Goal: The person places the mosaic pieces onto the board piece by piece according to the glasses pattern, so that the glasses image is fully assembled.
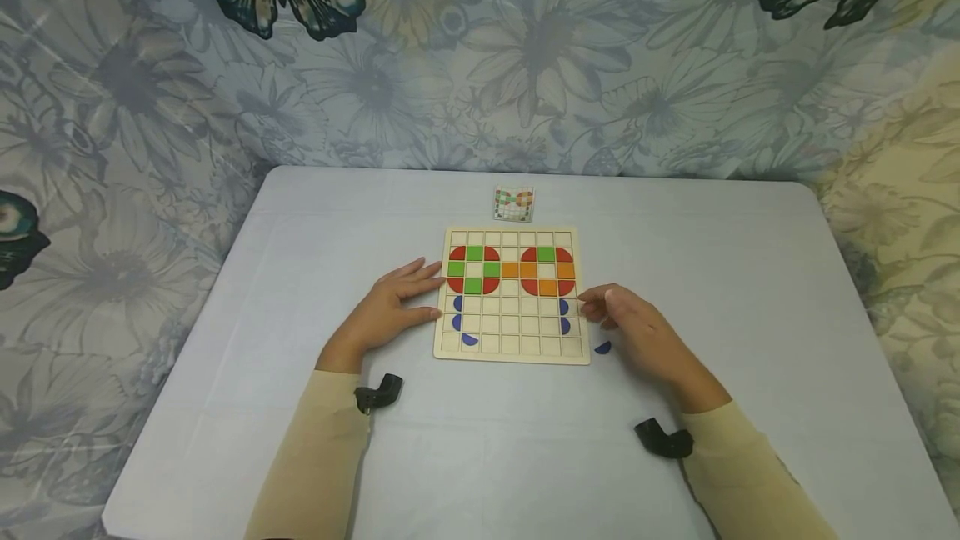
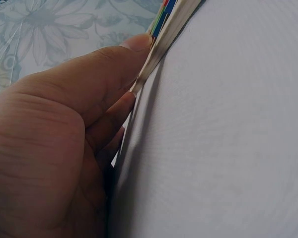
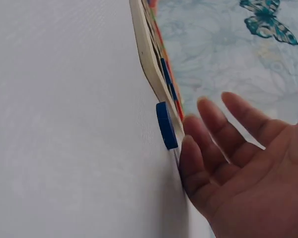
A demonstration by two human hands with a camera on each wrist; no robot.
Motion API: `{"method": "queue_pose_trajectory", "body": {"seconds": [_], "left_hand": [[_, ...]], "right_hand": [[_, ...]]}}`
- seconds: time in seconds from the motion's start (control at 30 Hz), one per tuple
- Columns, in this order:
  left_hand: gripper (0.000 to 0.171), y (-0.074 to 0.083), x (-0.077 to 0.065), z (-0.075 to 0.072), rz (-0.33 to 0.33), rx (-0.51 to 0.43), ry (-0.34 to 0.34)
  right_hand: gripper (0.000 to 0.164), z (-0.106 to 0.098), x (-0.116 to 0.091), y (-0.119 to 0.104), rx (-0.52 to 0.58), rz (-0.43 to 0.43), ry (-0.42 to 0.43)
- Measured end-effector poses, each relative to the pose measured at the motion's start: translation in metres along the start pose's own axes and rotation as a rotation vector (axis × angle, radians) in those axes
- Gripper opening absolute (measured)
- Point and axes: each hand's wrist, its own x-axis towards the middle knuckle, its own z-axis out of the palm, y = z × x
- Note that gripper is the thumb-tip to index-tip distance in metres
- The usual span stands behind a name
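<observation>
A wooden grid board (image 1: 512, 346) lies flat on the table, bearing red, green, orange and blue pieces. My left hand (image 1: 386, 307) rests at the board's left edge, fingers extended, fingertips and thumb touching its side. At the right edge is my right hand (image 1: 637, 332), its fingers slightly bent with nothing between them. A loose blue segment-shaped piece (image 1: 603, 347) lies on the table just off the board's lower right side; in the right wrist view this blue piece (image 3: 166, 125) stands close to the fingertips. Blue pieces (image 1: 457, 322) sit along the left column and others (image 1: 565, 326) along the right.
Behind the board lies a small pattern card (image 1: 513, 203) printed with a similar coloured design. A white cloth covers the table (image 1: 300, 207). Flowered fabric (image 1: 540, 48) with butterflies hangs behind it. Black wrist cameras (image 1: 381, 392) are worn on both forearms.
</observation>
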Motion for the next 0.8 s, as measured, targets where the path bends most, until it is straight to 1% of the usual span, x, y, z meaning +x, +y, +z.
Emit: {"method": "queue_pose_trajectory", "body": {"seconds": [0.07, 0.2, 0.27, 0.37, 0.43, 0.57, 0.63, 0.8], "left_hand": [[0.064, 0.000, 0.000, 0.000, 0.001, -0.005, 0.002], [0.063, 0.000, 0.000, 0.000, -0.002, -0.014, 0.003], [0.063, 0.000, 0.000, 0.000, -0.004, -0.016, 0.004], [0.063, 0.000, 0.000, 0.000, -0.004, -0.013, 0.004], [0.063, 0.000, 0.000, 0.000, -0.004, -0.013, 0.004], [0.063, 0.000, -0.001, 0.001, -0.006, -0.008, 0.003], [0.063, 0.000, -0.001, 0.001, -0.007, -0.004, 0.003], [0.064, 0.001, -0.001, 0.001, -0.011, 0.001, 0.004]], "right_hand": [[0.051, -0.002, -0.003, 0.000, 0.046, -0.011, 0.000], [0.055, -0.006, -0.009, 0.005, 0.100, -0.033, 0.015], [0.056, -0.007, -0.014, 0.008, 0.114, -0.038, 0.028], [0.056, -0.007, -0.021, 0.012, 0.103, -0.024, 0.049], [0.053, -0.007, -0.027, 0.013, 0.079, 0.006, 0.063], [0.041, -0.004, -0.036, 0.016, -0.014, 0.095, 0.086], [0.039, -0.002, -0.040, 0.017, -0.058, 0.127, 0.101], [0.039, 0.001, -0.047, 0.021, -0.197, 0.128, 0.129]]}}
